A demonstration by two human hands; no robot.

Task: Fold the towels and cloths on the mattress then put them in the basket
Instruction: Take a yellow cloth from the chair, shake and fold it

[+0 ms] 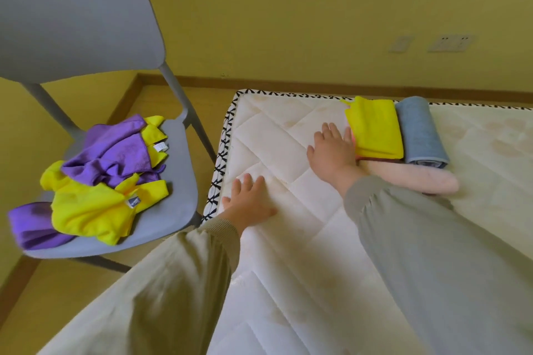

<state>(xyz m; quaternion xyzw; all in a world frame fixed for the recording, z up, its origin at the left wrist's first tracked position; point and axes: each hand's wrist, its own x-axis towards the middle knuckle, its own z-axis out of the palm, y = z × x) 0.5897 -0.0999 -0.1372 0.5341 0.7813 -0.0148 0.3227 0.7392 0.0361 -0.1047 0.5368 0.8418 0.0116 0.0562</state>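
- Head view, nearest first: your two arms in grey-green sleeves [178, 282] reach forward over the white quilted mattress [288, 268], which fills the lower right.
- Your left hand [249, 204] lies palm down on the mattress near its left edge, fingers straight and slightly spread, holding nothing.
- Just left of that edge stands a grey chair [173, 202]. On its seat lies a loose, unfolded heap: yellow cloths [92, 210] in front, purple cloths [112, 150] on top and behind, and one purple piece hanging off the front left of the seat.
- Your right hand [334, 150] lies flat on the mattress farther in, fingers extended and gripping nothing. Its outer fingers lie right against the left side of the folded stack.
- A rolled pink towel [415, 180] lies crosswise on the mattress just right of your right wrist.
- Behind it sits a folded yellow cloth [373, 130], squared up, with a pinkish-orange layer showing under its near and left edges.
- A rolled blue towel [422, 132] lies touching the yellow cloth's right side, its near end against the pink roll.
- These three pieces are grouped near the mattress's far edge, trimmed in a black-and-white pattern.
- Beyond that, wooden skirting runs along a yellow wall, which has a switch plate [401, 44] and a socket plate [451, 42].
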